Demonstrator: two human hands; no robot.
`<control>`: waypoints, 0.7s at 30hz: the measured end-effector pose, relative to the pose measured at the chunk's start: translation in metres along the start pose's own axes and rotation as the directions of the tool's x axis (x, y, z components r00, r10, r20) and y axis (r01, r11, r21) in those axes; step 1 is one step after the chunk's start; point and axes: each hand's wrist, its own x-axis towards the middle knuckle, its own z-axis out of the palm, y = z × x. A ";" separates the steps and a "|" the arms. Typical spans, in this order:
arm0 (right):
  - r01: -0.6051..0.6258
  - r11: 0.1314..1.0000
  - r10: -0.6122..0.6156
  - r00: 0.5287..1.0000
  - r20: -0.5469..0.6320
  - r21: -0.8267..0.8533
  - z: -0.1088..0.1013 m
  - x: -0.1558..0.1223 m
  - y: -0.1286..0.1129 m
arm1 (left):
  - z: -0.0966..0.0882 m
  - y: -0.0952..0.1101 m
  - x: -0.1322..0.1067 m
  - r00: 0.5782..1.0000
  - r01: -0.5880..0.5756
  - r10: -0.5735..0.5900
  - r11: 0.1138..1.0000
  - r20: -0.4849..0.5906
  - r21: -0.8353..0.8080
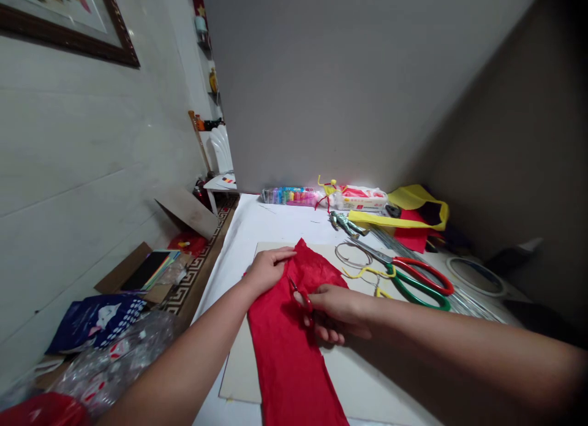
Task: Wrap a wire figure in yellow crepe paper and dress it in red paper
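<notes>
A long strip of crinkled red paper [289,346] lies on a beige board [239,365] on the white table. My left hand [269,268] rests on the paper's upper left edge, fingers stretched out and pressing it flat. My right hand [337,313] is closed round the handles of small red scissors [298,294], whose blades point into the paper near its middle.
Large scissors with red and green handles [413,278] lie to the right, beside wire coils [351,254], yellow pipe cleaners and a tape roll [475,276]. A yellow bag [408,209], packets and a small figure sit at the back. Boxes and bags clutter the floor at left.
</notes>
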 end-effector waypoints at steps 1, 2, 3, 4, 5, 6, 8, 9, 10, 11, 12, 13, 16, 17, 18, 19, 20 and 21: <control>-0.002 1.000 0.002 1.000 -0.002 -0.001 0.000 0.000 0.000 | 0.000 0.000 0.000 1.000 0.004 -0.004 1.000 -0.013 0.001; -0.003 1.000 0.003 1.000 -0.003 -0.001 0.000 0.000 0.000 | 0.001 0.000 0.000 1.000 0.010 -0.010 1.000 -0.026 0.000; -0.002 1.000 0.002 1.000 -0.004 -0.001 0.000 0.000 0.000 | 0.001 -0.001 0.000 0.999 0.017 -0.018 1.000 -0.038 -0.004; 0.000 1.000 0.000 1.000 -0.004 0.000 -0.001 -0.001 0.000 | 0.002 -0.001 0.000 0.999 0.024 -0.025 1.000 -0.048 -0.010; 0.004 1.000 -0.004 1.000 -0.004 0.001 -0.001 -0.001 0.001 | 0.003 -0.001 0.000 0.998 0.031 -0.032 0.999 -0.054 -0.019; 0.008 1.000 -0.008 1.000 -0.003 0.002 -0.001 -0.001 0.002 | 0.004 -0.002 0.000 0.998 0.037 -0.039 0.999 -0.058 -0.029; 0.017 1.000 -0.017 1.000 0.003 0.004 -0.002 -0.001 0.003 | 0.006 -0.002 0.001 0.997 0.047 -0.050 0.998 -0.063 -0.046; 0.020 1.000 -0.021 1.000 0.007 0.005 -0.002 0.000 0.004 | 0.007 -0.001 0.001 0.996 0.052 -0.055 0.997 -0.067 -0.051; 0.022 1.000 -0.022 1.000 0.010 0.004 -0.002 0.001 0.004 | 0.007 -0.001 0.001 0.995 0.058 -0.061 0.997 -0.073 -0.052; 0.022 1.000 -0.022 1.000 0.013 0.003 -0.003 0.001 0.005 | 0.007 0.000 0.001 0.994 0.064 -0.068 0.997 -0.081 -0.049; 0.020 1.000 -0.020 1.000 0.014 0.002 -0.003 0.002 0.005 | 0.007 0.001 0.001 0.993 0.071 -0.074 0.997 -0.093 -0.042; 0.017 1.000 -0.017 1.000 0.014 0.000 -0.003 0.002 0.005 | 0.007 0.002 0.001 0.991 0.078 -0.080 0.997 -0.109 -0.031; 0.014 1.000 -0.014 1.000 0.010 -0.006 -0.003 0.003 0.006 | 0.003 0.004 0.001 0.980 0.101 -0.094 0.994 -0.173 0.033; 0.015 1.000 -0.015 1.000 0.008 -0.006 -0.002 0.003 0.006 | 0.001 0.005 0.002 0.976 0.111 -0.097 0.992 -0.197 0.058; 0.016 1.000 -0.016 1.000 0.006 -0.006 -0.002 0.003 0.006 | 0.000 0.005 0.002 0.970 0.122 -0.101 0.989 -0.219 0.083; 0.017 1.000 -0.017 1.000 0.004 -0.006 -0.002 0.003 0.006 | -0.001 0.006 0.002 0.966 0.132 -0.105 0.986 -0.238 0.104; 0.017 1.000 -0.017 1.000 0.002 -0.006 -0.002 0.003 0.005 | -0.002 0.006 0.002 0.962 0.142 -0.108 0.982 -0.252 0.122; 0.015 1.000 -0.015 1.000 0.000 -0.008 -0.002 0.003 0.005 | -0.003 0.007 0.002 0.959 0.148 -0.109 0.980 -0.260 0.135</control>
